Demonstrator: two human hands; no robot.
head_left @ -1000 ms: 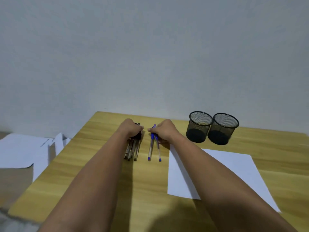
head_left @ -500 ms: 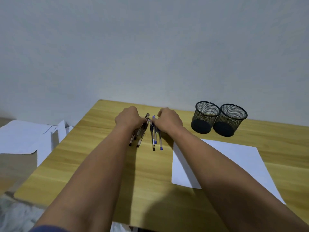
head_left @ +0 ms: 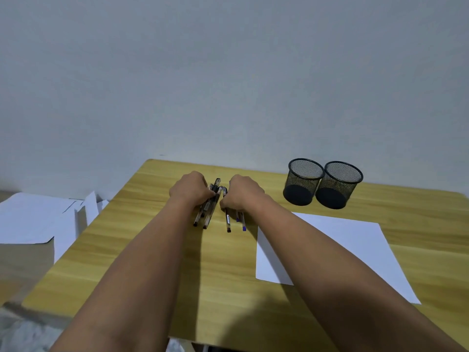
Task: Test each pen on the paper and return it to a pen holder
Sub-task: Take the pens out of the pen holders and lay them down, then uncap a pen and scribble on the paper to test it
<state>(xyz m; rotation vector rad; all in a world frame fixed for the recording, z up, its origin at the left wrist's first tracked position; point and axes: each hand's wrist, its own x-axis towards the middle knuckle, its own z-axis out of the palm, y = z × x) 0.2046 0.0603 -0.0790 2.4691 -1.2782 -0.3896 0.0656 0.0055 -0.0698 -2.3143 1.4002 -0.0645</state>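
On the light wooden desk [head_left: 157, 250] the left hand [head_left: 189, 190] has its fingers curled on a bunch of dark-tipped clear pens [head_left: 208, 212]; how many is unclear. The right hand [head_left: 243, 193] grasps three pens: one dark-tipped pen [head_left: 228, 221] and two blue-tipped pens [head_left: 241, 221]. Two black round mesh pen holders [head_left: 323, 184] stand touching, beyond one white paper sheet [head_left: 355, 247].

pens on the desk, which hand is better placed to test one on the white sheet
The right hand. It already rests on the pens nearest the white sheet, which lies on its side; the left hand is farther away.
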